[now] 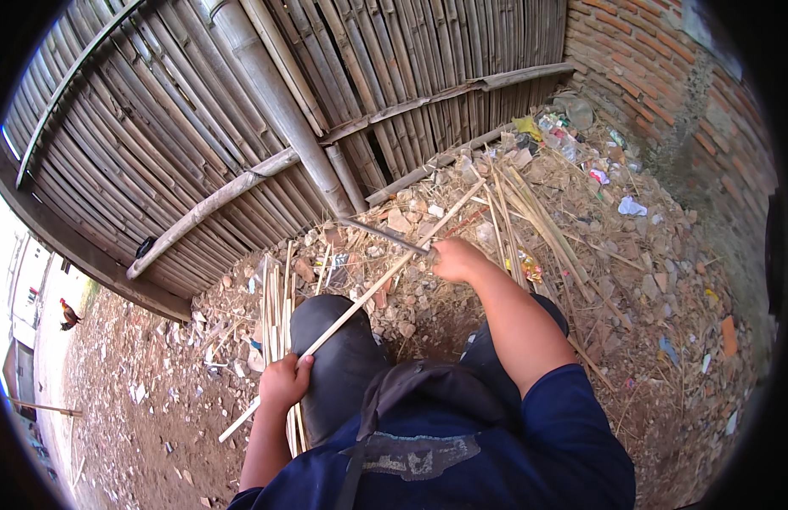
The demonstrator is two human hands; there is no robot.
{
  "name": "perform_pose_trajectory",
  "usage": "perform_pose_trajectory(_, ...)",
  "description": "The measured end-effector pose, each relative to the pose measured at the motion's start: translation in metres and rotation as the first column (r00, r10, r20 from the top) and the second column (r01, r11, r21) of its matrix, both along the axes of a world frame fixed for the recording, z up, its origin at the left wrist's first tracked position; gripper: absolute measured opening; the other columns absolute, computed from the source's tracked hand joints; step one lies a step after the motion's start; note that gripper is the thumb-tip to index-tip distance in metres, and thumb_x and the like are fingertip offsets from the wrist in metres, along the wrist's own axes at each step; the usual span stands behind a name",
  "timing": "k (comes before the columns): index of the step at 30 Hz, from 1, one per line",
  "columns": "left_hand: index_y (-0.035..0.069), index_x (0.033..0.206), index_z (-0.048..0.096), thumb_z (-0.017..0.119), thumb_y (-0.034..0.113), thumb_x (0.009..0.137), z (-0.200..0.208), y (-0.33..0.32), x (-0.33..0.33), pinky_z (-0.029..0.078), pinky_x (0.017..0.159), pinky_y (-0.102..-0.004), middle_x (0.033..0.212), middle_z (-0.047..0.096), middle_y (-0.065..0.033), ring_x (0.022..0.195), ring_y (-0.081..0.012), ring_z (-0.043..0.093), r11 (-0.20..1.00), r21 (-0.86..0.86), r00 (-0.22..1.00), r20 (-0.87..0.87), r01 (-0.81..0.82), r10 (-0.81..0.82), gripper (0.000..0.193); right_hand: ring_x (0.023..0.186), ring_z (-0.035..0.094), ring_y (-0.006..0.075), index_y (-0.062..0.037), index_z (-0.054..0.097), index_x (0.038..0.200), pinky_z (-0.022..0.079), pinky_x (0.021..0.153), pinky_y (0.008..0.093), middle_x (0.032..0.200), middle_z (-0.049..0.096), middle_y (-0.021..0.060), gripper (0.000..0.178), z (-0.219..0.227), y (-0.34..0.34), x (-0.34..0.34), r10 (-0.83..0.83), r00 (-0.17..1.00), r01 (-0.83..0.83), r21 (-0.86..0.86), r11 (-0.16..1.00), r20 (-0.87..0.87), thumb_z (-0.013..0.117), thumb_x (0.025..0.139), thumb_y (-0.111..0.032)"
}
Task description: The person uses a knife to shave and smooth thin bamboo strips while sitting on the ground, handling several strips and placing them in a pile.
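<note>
A long pale bamboo strip [347, 314] slants across my left knee, from beside my left hip up toward the rubble ahead. My left hand [285, 380] is closed around its lower part, thumb along the strip. My right hand [457, 259] grips the handle of a long knife [381, 234], its narrow grey blade pointing left toward the bamboo wall. The blade crosses the strip near its far end; whether its edge cuts in, I cannot tell. More bamboo strips [276, 297] lie in a bundle beside my left leg, partly hidden by my left arm.
Another pile of strips [542, 225] lies ahead on the right. A bamboo wall [198, 127] rises in front, and a brick wall [640, 68] bounds the right. Stones and litter [632, 206] cover the ground. A rooster [69, 314] stands far left.
</note>
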State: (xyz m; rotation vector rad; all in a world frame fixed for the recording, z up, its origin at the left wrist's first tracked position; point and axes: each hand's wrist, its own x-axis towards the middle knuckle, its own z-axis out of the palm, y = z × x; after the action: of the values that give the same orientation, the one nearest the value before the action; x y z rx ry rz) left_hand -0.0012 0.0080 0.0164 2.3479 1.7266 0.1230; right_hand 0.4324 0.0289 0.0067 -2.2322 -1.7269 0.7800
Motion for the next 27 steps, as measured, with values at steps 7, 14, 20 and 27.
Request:
perform_pose_trajectory(7,0.003,0.078,0.061,0.057,0.050,0.098,-0.005,-0.002,-0.006,0.052,0.069,-0.0572,0.074,0.067,-0.0263,0.075,-0.0482,0.067,1.000,0.000,1.000,0.022,0.002,-0.002,0.051,0.103,0.069,0.0363,-0.0119,0.071,0.113,0.055,0.090,0.0467,0.106,0.072,0.0187,0.035,0.003,-0.008,-0.047,0.279,0.956,-0.286,0.088,0.954,0.086,0.070,0.080,-0.025)
perform_pose_trajectory(14,0.003,0.077,0.061,0.058,0.049,0.097,-0.009,0.002,-0.006,0.052,0.068,-0.0568,0.073,0.067,-0.0253,0.074,-0.0480,0.067,0.999,0.030,0.998,0.057,0.024,-0.025,0.051,0.110,0.066,0.0369,-0.0027,0.067,0.118,0.053,0.094,0.0442,0.115,0.070,0.0205,0.048,-0.021,0.011,0.005,0.009,0.999,-0.006,0.072,0.997,-0.034,0.075,0.081,-0.032)
perform_pose_trajectory(20,0.004,0.075,0.061,0.058,0.050,0.097,-0.002,0.000,-0.004,0.053,0.067,-0.0565,0.072,0.067,-0.0244,0.072,-0.0467,0.067,0.998,0.067,1.000,-0.005,0.018,-0.018,0.051,0.110,0.066,0.0370,-0.0049,0.067,0.121,0.053,0.095,0.0448,0.116,0.069,0.0208,0.044,-0.014,0.005,0.004,0.023,0.999,-0.024,0.036,0.999,0.047,0.070,0.084,-0.028)
perform_pose_trajectory(27,0.004,0.075,0.061,0.059,0.050,0.096,-0.006,0.002,-0.007,0.052,0.066,-0.0561,0.071,0.067,-0.0242,0.071,-0.0465,0.067,0.997,0.074,0.999,0.006,0.032,-0.033,0.051,0.102,0.069,0.0356,-0.0124,0.070,0.115,0.055,0.088,0.0468,0.106,0.071,0.0171,0.036,0.002,-0.005,-0.036,0.249,0.966,-0.251,0.024,0.968,0.068,0.070,0.082,-0.026)
